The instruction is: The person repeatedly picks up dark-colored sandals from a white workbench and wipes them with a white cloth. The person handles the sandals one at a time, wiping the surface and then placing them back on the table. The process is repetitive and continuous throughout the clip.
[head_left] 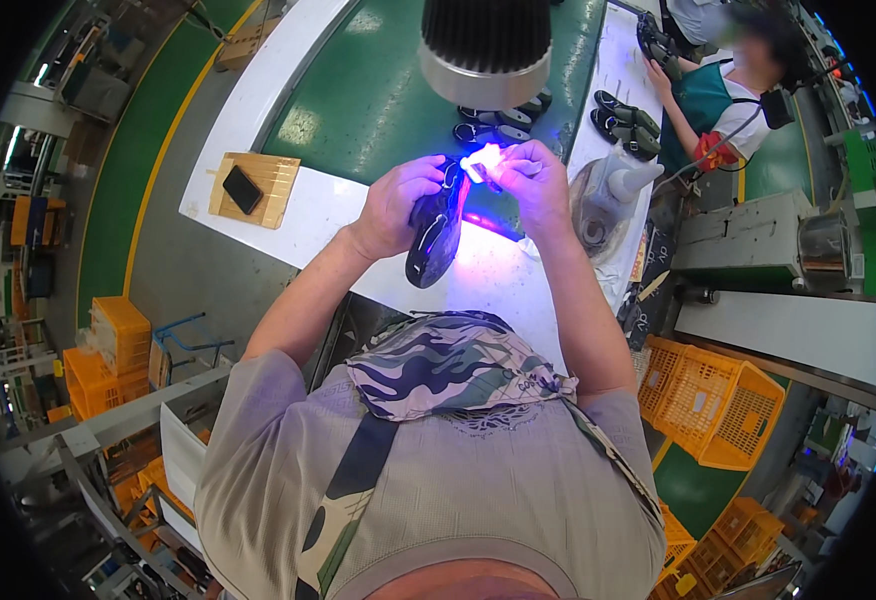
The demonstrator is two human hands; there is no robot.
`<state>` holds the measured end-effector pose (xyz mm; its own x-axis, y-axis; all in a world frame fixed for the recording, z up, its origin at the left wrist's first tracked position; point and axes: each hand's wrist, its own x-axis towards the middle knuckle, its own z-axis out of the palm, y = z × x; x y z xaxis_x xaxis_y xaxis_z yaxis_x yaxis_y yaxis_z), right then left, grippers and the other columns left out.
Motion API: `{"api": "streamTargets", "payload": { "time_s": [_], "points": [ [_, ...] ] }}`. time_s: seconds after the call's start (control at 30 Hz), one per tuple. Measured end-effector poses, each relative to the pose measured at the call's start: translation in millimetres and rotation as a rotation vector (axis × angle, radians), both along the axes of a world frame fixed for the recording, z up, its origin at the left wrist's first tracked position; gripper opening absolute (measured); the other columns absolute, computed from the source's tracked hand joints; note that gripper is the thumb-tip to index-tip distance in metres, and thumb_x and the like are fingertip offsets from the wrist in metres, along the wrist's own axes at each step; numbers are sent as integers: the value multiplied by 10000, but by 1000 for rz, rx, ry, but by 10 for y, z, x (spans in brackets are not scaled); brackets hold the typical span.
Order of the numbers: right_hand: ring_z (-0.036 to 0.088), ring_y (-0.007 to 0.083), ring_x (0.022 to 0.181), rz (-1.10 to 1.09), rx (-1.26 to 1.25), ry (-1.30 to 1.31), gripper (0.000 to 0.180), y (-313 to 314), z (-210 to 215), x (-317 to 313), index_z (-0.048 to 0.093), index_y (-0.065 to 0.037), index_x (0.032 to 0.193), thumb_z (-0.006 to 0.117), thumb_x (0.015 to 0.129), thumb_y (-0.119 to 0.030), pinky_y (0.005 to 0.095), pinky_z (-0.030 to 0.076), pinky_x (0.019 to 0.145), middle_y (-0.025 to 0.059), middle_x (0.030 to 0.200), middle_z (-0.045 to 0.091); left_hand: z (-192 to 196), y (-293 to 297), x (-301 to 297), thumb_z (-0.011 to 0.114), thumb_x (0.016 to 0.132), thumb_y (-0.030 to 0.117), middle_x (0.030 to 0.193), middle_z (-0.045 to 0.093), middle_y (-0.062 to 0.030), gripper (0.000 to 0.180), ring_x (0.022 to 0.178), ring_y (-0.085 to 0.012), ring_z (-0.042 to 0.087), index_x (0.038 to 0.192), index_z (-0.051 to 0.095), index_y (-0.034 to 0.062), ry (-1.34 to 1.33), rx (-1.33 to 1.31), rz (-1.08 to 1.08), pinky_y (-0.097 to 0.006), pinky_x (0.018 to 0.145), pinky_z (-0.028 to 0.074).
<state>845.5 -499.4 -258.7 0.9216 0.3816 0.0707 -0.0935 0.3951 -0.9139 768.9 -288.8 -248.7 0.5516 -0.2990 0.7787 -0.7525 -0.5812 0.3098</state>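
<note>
My left hand is closed on a glossy black shoe, which it holds tilted over the near edge of the white tabletop. At the shoe's far end, my right hand pinches something small in a patch of violet-white glare. The glare hides what those fingers hold and whether it is part of the shoe. Above both hands hangs a round black lamp with a silver rim. Several more black shoes lie on the green belt just past my hands.
To the right, a white squeeze bottle stands in a clear tub, with a pair of black shoes beyond. A phone lies on cardboard at left. Across the belt, a person holds a shoe. Orange crates stand at lower right.
</note>
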Motion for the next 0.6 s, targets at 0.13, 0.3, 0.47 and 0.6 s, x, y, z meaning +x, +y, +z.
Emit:
{"api": "streamTargets", "payload": {
  "time_s": [0.13,0.3,0.47,0.6],
  "points": [
    [588,113,741,65,53,23,167,30,-13,-66,565,-14,876,669,763,49,269,505,710,54,860,605,-64,43,7,798,643,33,1031,611,-167,525,1013,-358,641,1060,479,46,19,16,55,-429,834,543],
    [618,126,781,118,63,72,182,-7,103,-148,561,-15,875,660,738,54,280,510,712,70,890,620,-136,28,27,825,666,61,1095,608,-216,518,1003,-334,645,1066,497,38,101,29,137,-359,841,539],
    [618,127,772,73,15,35,172,-90,196,-153,562,4,877,663,745,47,279,515,705,76,886,621,-175,-70,66,797,623,52,1041,602,-162,535,908,-343,641,1063,493,43,222,-6,193,-384,767,538],
    [600,119,824,90,-114,-7,191,-184,228,-106,575,-25,912,697,768,3,289,495,743,57,937,596,-207,-88,77,755,636,27,1040,588,-141,516,862,-342,640,1079,492,49,350,75,241,-389,731,537]
  ]
}}
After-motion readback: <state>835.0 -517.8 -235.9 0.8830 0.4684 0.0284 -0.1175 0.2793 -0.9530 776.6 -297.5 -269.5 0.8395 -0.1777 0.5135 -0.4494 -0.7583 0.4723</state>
